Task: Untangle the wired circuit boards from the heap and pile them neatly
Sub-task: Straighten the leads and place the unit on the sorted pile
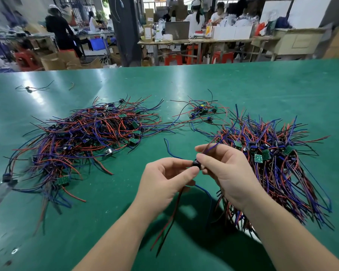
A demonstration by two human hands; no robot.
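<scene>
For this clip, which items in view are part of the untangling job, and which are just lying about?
Job: tangled heap; sorted pile; small cluster; wired board in the grip of left hand and right hand.

Lying about: stray wires; red wire scrap.

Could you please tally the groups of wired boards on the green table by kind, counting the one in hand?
Big heaps: 2, left and right
Small clusters: 1
Stray pieces: 1
Held boards: 1, between left hand and right hand
Total: 5
</scene>
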